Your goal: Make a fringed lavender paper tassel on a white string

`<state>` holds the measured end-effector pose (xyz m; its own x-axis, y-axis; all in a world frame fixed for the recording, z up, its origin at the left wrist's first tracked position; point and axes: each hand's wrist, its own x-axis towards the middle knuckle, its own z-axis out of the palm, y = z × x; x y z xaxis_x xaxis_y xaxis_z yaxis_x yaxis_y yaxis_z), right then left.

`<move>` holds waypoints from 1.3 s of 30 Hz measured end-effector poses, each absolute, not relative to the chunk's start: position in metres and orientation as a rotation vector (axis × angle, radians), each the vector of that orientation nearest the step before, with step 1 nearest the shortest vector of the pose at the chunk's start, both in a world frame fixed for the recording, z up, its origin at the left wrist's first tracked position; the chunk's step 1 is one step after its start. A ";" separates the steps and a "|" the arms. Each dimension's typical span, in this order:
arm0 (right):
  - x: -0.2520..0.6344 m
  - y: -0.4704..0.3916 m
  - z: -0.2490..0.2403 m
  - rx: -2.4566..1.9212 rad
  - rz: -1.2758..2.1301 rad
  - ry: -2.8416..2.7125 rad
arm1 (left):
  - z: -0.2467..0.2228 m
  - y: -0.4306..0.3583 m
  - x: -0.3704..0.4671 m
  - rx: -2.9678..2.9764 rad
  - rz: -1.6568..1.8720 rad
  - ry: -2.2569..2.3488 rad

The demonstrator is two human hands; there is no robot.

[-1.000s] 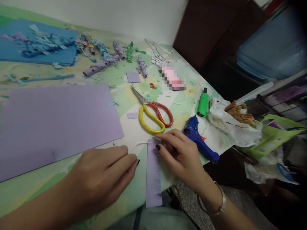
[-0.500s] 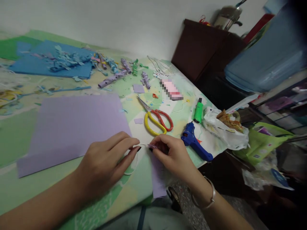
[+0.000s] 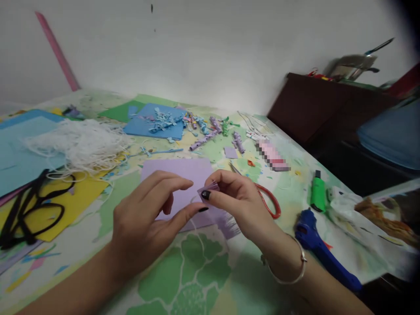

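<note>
My right hand [image 3: 236,201] pinches a small piece of purple paper with a fringed edge [image 3: 210,190] between thumb and fingers. More fringed purple paper [image 3: 229,224] hangs below that hand. My left hand [image 3: 147,210] is close by on the left, thumb and fingers apart, its thumb tip near the pinched paper. A thin white string [image 3: 199,236] trails down beneath the hands. Behind them a purple sheet [image 3: 177,175] lies on the table. Scissors with a red handle [image 3: 274,205] are partly hidden by my right hand.
A blue glue gun [image 3: 323,251] and a green cutter [image 3: 318,192] lie at right. White string [image 3: 82,144] is heaped at left, by black cords [image 3: 33,214] on a yellow sheet [image 3: 88,192]. Decorated paper rolls [image 3: 203,141] and a pink, pixelated item [image 3: 271,155] lie farther back.
The view has swung left and up, bringing the string heap and yellow sheet into sight. My left thumb and fingers have spread apart. The fringed paper in my right hand shows more clearly.
</note>
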<state>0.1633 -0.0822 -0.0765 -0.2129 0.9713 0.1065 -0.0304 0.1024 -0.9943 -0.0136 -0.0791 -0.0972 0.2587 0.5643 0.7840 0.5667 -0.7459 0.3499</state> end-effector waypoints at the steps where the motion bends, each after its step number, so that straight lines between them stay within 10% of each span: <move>1: 0.162 -0.081 -0.082 -1.003 1.314 -1.384 | -0.097 -0.078 -0.014 -2.493 -1.551 -1.149; 39: 0.163 -0.092 -0.103 -1.111 1.358 -1.343 | -0.091 -0.069 -0.006 -2.810 -1.618 -1.962</move>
<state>0.1631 -0.0918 -0.1026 -0.1929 0.9812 -0.0052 -0.0058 -0.0064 -1.0000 -0.0063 -0.0693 -0.0906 0.1908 0.9477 0.2560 0.4320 -0.3152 0.8450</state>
